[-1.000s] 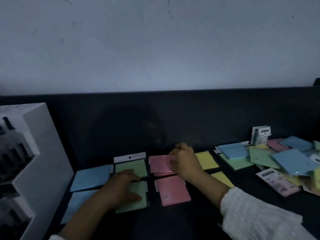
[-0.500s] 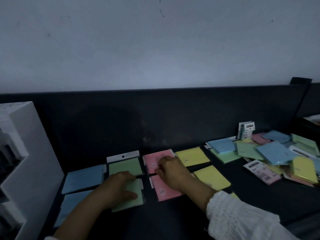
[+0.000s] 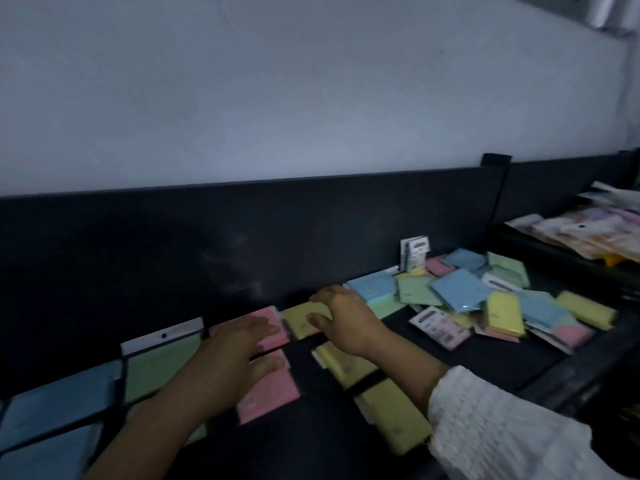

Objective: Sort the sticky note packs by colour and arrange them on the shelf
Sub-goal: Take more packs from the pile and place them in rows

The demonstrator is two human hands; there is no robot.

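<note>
Sorted sticky note packs lie in columns on the dark shelf (image 3: 485,372): blue packs (image 3: 59,407) at the far left, green packs (image 3: 159,365), pink packs (image 3: 270,393), then yellow packs (image 3: 391,417). My left hand (image 3: 235,351) lies flat with straight fingers across the pink column. My right hand (image 3: 343,317) hovers with curved fingers over the rear yellow pack (image 3: 301,320), thumb touching it. An unsorted heap of mixed packs (image 3: 485,306) sits to the right.
The shelf's dark back panel (image 3: 242,237) rises just behind the packs, under a pale wall. A second shelf section at the right holds other packaged goods (image 3: 588,237). Bare shelf floor lies in front of the heap.
The view has swung right. My left hand has moved from the green pack onto the pink column. My right hand has moved from the pink pack to the rear yellow pack.
</note>
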